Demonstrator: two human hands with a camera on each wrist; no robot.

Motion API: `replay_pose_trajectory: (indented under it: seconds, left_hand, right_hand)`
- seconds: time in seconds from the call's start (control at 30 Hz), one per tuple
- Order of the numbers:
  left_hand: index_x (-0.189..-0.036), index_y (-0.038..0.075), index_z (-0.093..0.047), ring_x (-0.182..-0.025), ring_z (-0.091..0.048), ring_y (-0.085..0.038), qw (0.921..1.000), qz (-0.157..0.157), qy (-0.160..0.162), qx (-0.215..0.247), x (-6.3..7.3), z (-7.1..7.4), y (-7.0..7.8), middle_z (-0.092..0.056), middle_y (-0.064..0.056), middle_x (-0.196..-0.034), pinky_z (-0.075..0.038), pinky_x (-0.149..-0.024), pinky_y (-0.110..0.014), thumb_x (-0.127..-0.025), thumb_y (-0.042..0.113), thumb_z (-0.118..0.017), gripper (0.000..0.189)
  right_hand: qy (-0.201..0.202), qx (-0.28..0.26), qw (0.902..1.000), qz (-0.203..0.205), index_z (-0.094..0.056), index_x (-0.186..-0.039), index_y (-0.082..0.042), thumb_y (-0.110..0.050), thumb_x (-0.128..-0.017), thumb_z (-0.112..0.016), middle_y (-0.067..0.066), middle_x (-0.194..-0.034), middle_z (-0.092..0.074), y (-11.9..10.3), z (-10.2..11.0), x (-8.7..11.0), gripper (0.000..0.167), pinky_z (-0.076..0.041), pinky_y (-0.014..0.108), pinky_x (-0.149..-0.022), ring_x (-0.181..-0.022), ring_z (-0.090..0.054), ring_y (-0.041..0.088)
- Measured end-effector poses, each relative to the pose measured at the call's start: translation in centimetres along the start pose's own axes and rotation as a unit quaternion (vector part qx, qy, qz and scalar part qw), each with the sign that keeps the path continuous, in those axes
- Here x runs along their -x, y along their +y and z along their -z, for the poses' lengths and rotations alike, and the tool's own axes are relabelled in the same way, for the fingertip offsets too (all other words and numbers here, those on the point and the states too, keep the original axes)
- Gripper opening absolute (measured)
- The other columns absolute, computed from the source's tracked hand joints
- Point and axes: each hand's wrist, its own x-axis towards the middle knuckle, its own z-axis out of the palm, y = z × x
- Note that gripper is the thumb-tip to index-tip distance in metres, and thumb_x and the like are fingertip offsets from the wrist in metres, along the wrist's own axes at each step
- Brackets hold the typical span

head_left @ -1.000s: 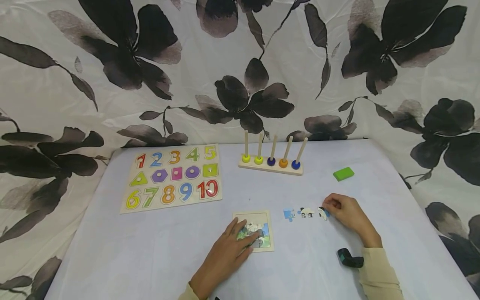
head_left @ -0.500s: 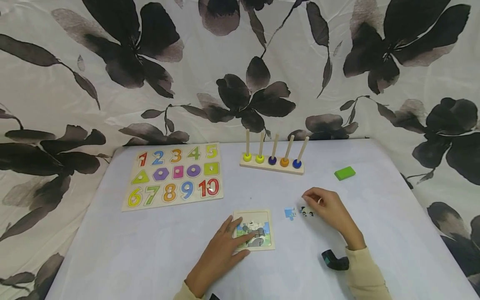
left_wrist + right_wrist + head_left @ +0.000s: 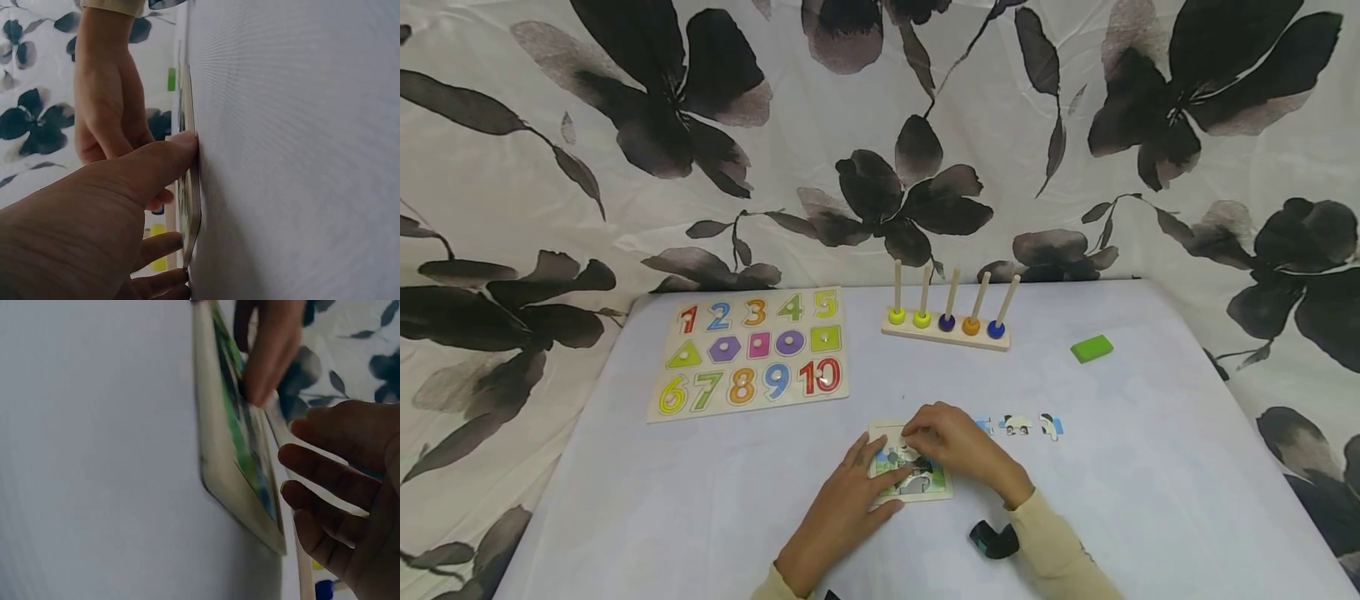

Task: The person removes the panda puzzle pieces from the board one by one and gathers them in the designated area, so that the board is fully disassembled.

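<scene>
A small wooden tray puzzle (image 3: 940,492) with a panda picture lies flat at the front middle of the table. My left hand (image 3: 844,498) rests on its left side, fingers spread; in the left wrist view the thumb (image 3: 169,153) touches the tray's edge. Over the upper part of the tray is my right hand (image 3: 958,443). In the right wrist view its fingers (image 3: 331,472) are loosely bent and apart, with nothing seen between them. To the right lie three loose jigsaw pieces: a partly covered blue one (image 3: 986,426), a panda-face one (image 3: 1018,426) and a black, white and blue one (image 3: 1052,427).
A number-and-shape board (image 3: 748,354) lies at the back left. Behind the tray stands a peg stacker (image 3: 946,327) with coloured rings. A green block (image 3: 1092,348) lies at the right. A black device (image 3: 994,540) is by the right sleeve.
My right hand has moved left from the loose jigsaw pieces to the tray, uncovering the rightmost piece. My left hand stays on the tray.
</scene>
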Motion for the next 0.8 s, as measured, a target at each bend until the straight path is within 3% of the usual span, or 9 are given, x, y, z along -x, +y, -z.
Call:
replay_pose_trajectory:
  seconds: [0.23, 0.8]
  left_hand:
    - [-0.130, 0.030, -0.061, -0.139, -0.028, -0.042, 0.9997, -0.009, 0.009, 0.019, 0.0, 0.0, -0.3, -0.040, -0.015, -0.149, -0.045, -0.098, -0.053, -0.087, 0.041, -0.067, 0.045]
    - [-0.130, 0.028, -0.062, -0.139, -0.028, -0.042, 0.9998, -0.009, 0.006, 0.015, -0.1, -0.1, -0.3, -0.040, -0.014, -0.149, -0.044, -0.100, -0.052, -0.088, 0.041, -0.067, 0.044]
  right_hand:
    - [-0.027, 0.044, 0.9987, -0.003, -0.075, -0.098, -0.012, -0.015, -0.088, -0.068, -0.005, -0.094, -0.065, -0.6, -1.4, -0.6, 0.012, -0.048, 0.028, -0.078, -0.089, -0.054, 0.011]
    - [-0.031, 0.043, 0.9984, -0.021, -0.074, -0.097, -0.012, -0.005, -0.090, -0.056, -0.006, -0.095, -0.062, -0.9, -1.8, -0.7, 0.021, -0.046, 0.027, -0.078, -0.089, -0.051, 0.009]
